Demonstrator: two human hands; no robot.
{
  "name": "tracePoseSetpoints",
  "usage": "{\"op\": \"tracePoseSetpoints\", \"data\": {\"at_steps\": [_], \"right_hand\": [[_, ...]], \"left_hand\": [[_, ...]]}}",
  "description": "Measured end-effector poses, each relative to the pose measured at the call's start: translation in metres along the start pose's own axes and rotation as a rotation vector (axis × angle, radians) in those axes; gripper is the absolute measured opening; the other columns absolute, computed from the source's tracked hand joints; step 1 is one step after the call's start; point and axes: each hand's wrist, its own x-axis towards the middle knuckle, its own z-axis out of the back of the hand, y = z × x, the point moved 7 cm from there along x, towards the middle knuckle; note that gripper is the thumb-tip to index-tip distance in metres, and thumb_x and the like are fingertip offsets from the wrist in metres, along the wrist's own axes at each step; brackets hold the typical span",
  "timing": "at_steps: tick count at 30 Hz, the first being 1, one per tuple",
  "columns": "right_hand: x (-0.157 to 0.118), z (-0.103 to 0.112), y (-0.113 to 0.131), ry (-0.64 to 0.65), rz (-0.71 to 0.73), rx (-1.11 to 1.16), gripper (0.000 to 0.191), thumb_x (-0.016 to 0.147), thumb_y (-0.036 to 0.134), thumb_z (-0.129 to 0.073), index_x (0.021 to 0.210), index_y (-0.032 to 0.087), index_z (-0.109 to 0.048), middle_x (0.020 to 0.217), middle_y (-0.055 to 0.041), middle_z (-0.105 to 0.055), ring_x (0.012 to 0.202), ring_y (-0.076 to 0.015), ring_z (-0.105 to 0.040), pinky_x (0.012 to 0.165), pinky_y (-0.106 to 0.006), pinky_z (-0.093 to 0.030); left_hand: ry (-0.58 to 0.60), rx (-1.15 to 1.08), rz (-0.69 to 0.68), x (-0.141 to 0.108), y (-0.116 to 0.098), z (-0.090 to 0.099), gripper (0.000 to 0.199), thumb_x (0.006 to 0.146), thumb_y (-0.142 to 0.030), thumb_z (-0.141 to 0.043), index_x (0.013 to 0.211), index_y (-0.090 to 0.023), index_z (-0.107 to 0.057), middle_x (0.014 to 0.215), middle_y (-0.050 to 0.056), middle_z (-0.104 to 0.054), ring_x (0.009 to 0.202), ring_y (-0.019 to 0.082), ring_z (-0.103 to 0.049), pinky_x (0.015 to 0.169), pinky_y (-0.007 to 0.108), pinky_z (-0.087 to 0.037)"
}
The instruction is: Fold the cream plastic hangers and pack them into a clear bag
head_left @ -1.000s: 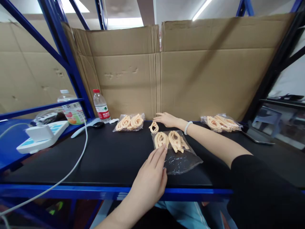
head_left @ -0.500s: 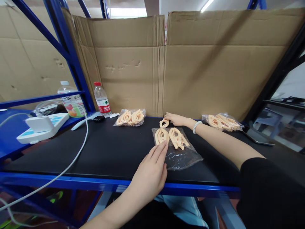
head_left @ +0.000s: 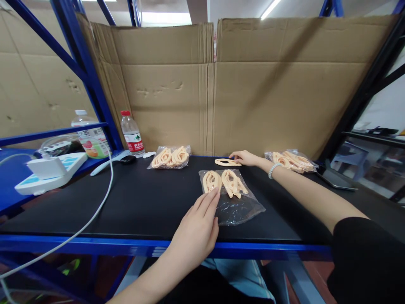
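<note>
A clear plastic bag (head_left: 240, 211) lies flat before me with two bundles of pale beige looped strips in it, the left bundle (head_left: 211, 180) and the right bundle (head_left: 233, 183). My left hand (head_left: 201, 219) rests on the bag's left side, fingers stretched out flat, their tips at the lower edge of the left bundle. Behind the bag, a loose beige loop (head_left: 224, 162) lies drawn out long and narrow on the black table top. My right hand (head_left: 248, 158) reaches over and pinches the loop's right end; the fingertips are partly hidden.
Filled bags of similar strips lie at the back left (head_left: 171, 157) and back right (head_left: 292, 160). A water bottle (head_left: 133, 135), a white brush (head_left: 110, 162) and a power strip (head_left: 52, 173) stand or lie leftward. A white cable (head_left: 101, 207) crosses the left side; cardboard (head_left: 164, 88) walls the back.
My right hand has moved right, stretching the loose loop from a round shape into a long narrow one. My left hand stays on the bag. The view has shifted slightly.
</note>
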Motion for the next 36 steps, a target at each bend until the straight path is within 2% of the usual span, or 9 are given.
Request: {"op": "tracePoseSetpoints", "data": {"at_steps": [5, 9, 16, 19, 24, 29, 32, 36], "right_hand": [[-0.003, 0.002, -0.011, -0.052, -0.046, -0.004, 0.027, 0.083, 0.007, -0.052, 0.106, 0.014, -0.063, 0.084, -0.0047, -0.069, 0.073, -0.0154, -0.062, 0.069, -0.023, -0.045], [-0.006, 0.002, -0.008, -0.093, -0.029, -0.032, 0.021, 0.084, 0.009, -0.051, 0.098, 0.013, -0.066, 0.078, -0.0053, -0.068, 0.069, -0.0168, -0.061, 0.067, -0.025, -0.045], [-0.033, 0.004, 0.020, -0.138, 0.111, -0.050, 0.020, 0.089, 0.017, -0.050, 0.101, 0.014, -0.065, 0.099, -0.0107, -0.065, 0.092, -0.0213, -0.059, 0.084, -0.032, -0.045], [-0.049, 0.003, 0.035, -0.128, 0.187, -0.055, 0.022, 0.092, 0.023, -0.050, 0.108, 0.016, -0.063, 0.104, -0.0107, -0.062, 0.096, -0.0215, -0.058, 0.087, -0.033, -0.046], [-0.076, 0.003, 0.051, -0.179, 0.239, -0.153, 0.027, 0.094, 0.018, -0.043, 0.112, 0.016, -0.063, 0.108, -0.0119, -0.061, 0.097, -0.0222, -0.059, 0.088, -0.036, -0.048], [-0.131, 0.009, 0.074, -0.154, 0.183, -0.259, 0.033, 0.092, 0.013, -0.041, 0.120, 0.014, -0.059, 0.113, -0.0147, -0.060, 0.101, -0.0246, -0.060, 0.089, -0.040, -0.051], [-0.179, 0.017, 0.106, -0.141, 0.153, -0.272, 0.037, 0.094, 0.016, -0.039, 0.127, 0.017, -0.054, 0.121, -0.0126, -0.058, 0.107, -0.0237, -0.058, 0.091, -0.040, -0.051], [-0.237, 0.025, 0.153, -0.217, 0.098, -0.260, 0.042, 0.096, 0.026, -0.041, 0.138, 0.023, -0.044, 0.133, -0.0092, -0.052, 0.114, -0.0250, -0.056, 0.091, -0.041, -0.053]], "left_hand": [[-0.001, 0.001, 0.005, 0.000, 0.000, 0.001, 0.056, 0.084, -0.009, -0.042, 0.140, -0.014, -0.033, 0.143, 0.012, -0.039, 0.130, 0.024, -0.039, 0.107, 0.041, -0.041], [0.012, 0.012, 0.002, -0.001, 0.000, 0.000, 0.055, 0.085, -0.009, -0.042, 0.139, -0.014, -0.033, 0.144, 0.013, -0.038, 0.130, 0.025, -0.039, 0.106, 0.042, -0.042], [0.006, 0.020, -0.006, 0.000, 0.000, -0.001, 0.054, 0.086, -0.010, -0.041, 0.139, -0.014, -0.034, 0.144, 0.012, -0.038, 0.131, 0.025, -0.038, 0.107, 0.042, -0.041], [0.011, 0.018, -0.006, 0.000, 0.000, -0.001, 0.054, 0.086, -0.009, -0.040, 0.139, -0.014, -0.034, 0.143, 0.012, -0.039, 0.130, 0.025, -0.040, 0.106, 0.043, -0.042], [-0.006, -0.004, -0.006, 0.000, 0.000, 0.001, 0.054, 0.086, -0.010, -0.041, 0.139, -0.016, -0.034, 0.143, 0.011, -0.040, 0.130, 0.025, -0.040, 0.105, 0.044, -0.042], [-0.001, 0.002, -0.004, 0.000, -0.001, 0.001, 0.053, 0.086, -0.010, -0.041, 0.139, -0.015, -0.035, 0.143, 0.012, -0.040, 0.129, 0.025, -0.040, 0.106, 0.043, -0.042], [0.001, 0.010, -0.001, 0.000, 0.000, 0.000, 0.053, 0.086, -0.011, -0.041, 0.139, -0.015, -0.034, 0.143, 0.012, -0.040, 0.129, 0.025, -0.040, 0.105, 0.043, -0.042], [0.006, 0.015, -0.011, 0.000, 0.000, -0.001, 0.053, 0.088, -0.011, -0.040, 0.140, -0.014, -0.032, 0.143, 0.012, -0.039, 0.131, 0.025, -0.038, 0.106, 0.043, -0.041]]}}
